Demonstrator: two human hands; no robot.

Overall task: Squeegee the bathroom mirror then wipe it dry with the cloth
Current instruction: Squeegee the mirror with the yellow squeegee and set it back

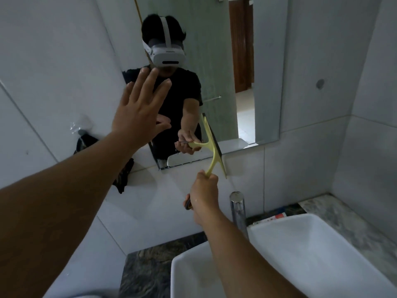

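just above your right hand (203, 189), which is closed in a fist around the handle, the yellow squeegee (211, 153) rises up and away from your knuckles to its crossbar. the blade's dark rubber edge lies against the lower edge of the mirror (217, 61): the upper half of the bar is on the glass, the lower half hangs past the rim over the white wall tile. the dark butt of the handle pokes out below your fist, on the side nearer your wrist.

up and to the left of that grip, your left hand (139, 110) is raised flat with the fingers spread and nothing in it, the palm facing the mirror near its left edge; you cannot tell from this view whether it touches the glass.

further left of the open hand, lower on the wall, a dark cloth (124, 177) hangs from a hook, partly hidden behind your left forearm and well apart from both hands.

below and right of the gripping fist stands a chrome tap (238, 209), and beneath it the white basin (311, 254) sits on a mottled stone counter (148, 269).
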